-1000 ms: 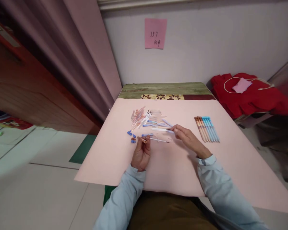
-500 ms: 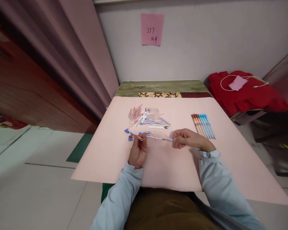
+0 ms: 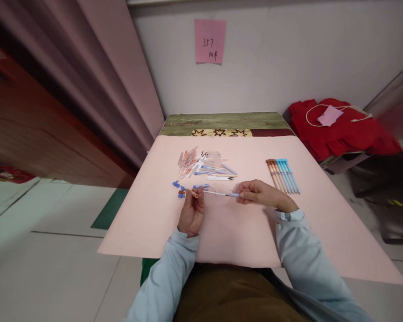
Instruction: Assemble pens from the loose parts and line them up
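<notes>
My left hand (image 3: 192, 213) is closed in a pinch on a white pen refill (image 3: 215, 193), with a small orange-brown pen part (image 3: 195, 194) also between its fingers. The refill runs level to the right, its dark end meeting a pale blue pen barrel (image 3: 234, 195). Closed round that barrel is my right hand (image 3: 260, 195); whether the refill tip is inside or only touching cannot be made out. Small blue and brown pen tops (image 3: 181, 193) lie left of my left hand. Behind both hands is a pile of loose pen parts (image 3: 191, 163).
A row of brown and blue pens (image 3: 282, 176) lies on the right of the pink sheet (image 3: 137, 223). Two or three white refills (image 3: 219, 178) rest before the pile. Red cloth (image 3: 342, 134) with a white cable is beyond the table's right side. A curtain (image 3: 121, 67) hangs at left.
My right hand has moved slightly left with the barrel, bringing it closer to the refill's dark end. The left hand keeps its hold; the whole view has shifted a little.
</notes>
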A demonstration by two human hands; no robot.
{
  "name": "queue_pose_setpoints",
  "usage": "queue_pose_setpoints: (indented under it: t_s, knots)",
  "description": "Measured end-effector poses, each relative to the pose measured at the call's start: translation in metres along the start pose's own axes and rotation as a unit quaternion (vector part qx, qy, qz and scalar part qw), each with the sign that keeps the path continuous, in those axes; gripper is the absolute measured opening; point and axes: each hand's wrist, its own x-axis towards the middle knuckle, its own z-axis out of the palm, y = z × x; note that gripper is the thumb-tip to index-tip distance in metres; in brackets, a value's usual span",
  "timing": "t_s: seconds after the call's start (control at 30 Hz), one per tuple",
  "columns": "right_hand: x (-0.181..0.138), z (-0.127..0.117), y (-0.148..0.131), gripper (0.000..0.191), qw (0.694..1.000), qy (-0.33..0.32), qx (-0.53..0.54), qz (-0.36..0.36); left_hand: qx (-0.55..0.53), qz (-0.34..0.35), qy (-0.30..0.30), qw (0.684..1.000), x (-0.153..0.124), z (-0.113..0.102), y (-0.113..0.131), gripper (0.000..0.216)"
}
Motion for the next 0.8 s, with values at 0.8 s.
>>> queue_pose_setpoints:
  t_s: [0.8]
  knots:
    - [-0.0033,0.0026,-0.0102,0.031,1.000,-0.018,0.007,0.023,0.021,0.003,-0.026,0.999,0.0033,-0.0030,0.0008,0.045]
